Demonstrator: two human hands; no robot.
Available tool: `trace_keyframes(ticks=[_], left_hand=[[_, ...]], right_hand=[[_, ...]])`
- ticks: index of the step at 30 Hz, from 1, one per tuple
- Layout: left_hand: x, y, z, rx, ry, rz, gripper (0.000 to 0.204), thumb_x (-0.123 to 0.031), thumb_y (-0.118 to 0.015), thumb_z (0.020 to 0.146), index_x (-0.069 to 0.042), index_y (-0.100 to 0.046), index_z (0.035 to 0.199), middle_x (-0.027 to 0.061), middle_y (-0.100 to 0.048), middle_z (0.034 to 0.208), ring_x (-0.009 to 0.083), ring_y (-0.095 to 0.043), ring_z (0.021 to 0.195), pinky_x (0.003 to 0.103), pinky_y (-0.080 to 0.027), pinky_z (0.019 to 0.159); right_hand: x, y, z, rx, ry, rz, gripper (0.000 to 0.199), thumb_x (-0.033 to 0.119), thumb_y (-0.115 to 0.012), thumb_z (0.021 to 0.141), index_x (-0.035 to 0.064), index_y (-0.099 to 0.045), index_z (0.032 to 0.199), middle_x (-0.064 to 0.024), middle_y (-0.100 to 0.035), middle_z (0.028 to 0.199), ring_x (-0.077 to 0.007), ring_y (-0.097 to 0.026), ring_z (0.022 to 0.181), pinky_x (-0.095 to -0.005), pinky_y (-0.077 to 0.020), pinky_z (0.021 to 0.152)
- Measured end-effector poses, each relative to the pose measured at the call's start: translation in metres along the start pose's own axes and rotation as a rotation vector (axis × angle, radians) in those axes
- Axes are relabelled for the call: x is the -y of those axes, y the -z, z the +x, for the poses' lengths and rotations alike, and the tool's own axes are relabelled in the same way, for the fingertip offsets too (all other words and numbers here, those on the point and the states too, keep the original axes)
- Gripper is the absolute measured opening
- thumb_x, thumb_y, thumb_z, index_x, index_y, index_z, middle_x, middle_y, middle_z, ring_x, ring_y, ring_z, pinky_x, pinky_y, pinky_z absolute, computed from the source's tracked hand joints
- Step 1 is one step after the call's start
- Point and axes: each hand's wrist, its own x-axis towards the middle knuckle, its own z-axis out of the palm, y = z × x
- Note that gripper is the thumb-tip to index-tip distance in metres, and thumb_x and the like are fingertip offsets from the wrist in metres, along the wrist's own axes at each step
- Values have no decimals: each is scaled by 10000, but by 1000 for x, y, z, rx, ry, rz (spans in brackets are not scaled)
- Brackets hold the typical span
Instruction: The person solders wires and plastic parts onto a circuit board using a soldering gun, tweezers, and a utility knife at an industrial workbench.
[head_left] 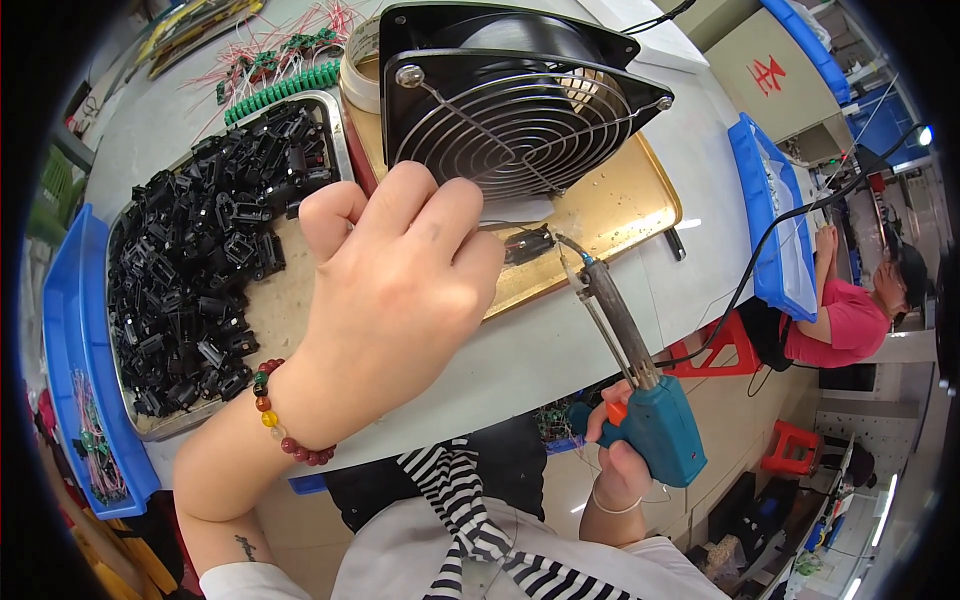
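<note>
My left hand [400, 260] is closed, with its back toward me, over the gold tray [625, 195]. Its fingertips grip a small black plastic housing [530, 245], partly hidden by the hand. In my right hand [622, 468] is a teal soldering gun [668, 425], fingers wrapped round its grip by the orange trigger. The gun's tip and thin feed tube reach up to the housing's right end; whether the tip touches it I cannot tell. A black fan [515, 140] with a wire guard stands just beyond my left hand. Left of that hand, many similar black housings [200, 270] fill a metal tray [150, 430].
A tape roll [360, 75], a green strip [285, 90] and red-wired boards [265, 65] lie at the back. Blue bins flank the table, left [65, 330] and right [755, 215]. A black cable [765, 245] trails from the gun. A person in pink [835, 335] sits at right.
</note>
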Motion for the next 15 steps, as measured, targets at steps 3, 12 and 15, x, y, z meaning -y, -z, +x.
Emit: trace_keyframes(ticks=[3, 12, 15], left_hand=[[-1, 0, 0, 1, -3, 6, 152, -103, -733, 616, -122, -586, 651, -19, -496, 765, 166, -496, 744, 352, -271, 706], [-5, 4, 6, -3, 6, -31, 125, -83, -723, 601, -122, -619, 657, -9, -497, 747, 168, -503, 739, 348, -280, 710], [-4, 3, 6, -24, 2, -14, 154, -106, -683, 578, -126, -532, 598, -11, -469, 745, 171, -479, 744, 359, -271, 720]], right_hand=[[0, 1, -1, -2, -2, 9, 700, 236, -793, 710, -90, -419, 1205, -226, -626, 1028, -212, -615, 653, -285, -505, 570], [0, 3, -1, -5, 3, 67, 574, 179, -762, 722, -97, -490, 1144, -207, -605, 1031, -208, -610, 672, -262, -471, 583], [0, 0, 1, 5, 11, 85, 532, 160, -748, 729, -94, -508, 1130, -201, -597, 1036, -202, -610, 691, -261, -467, 604]])
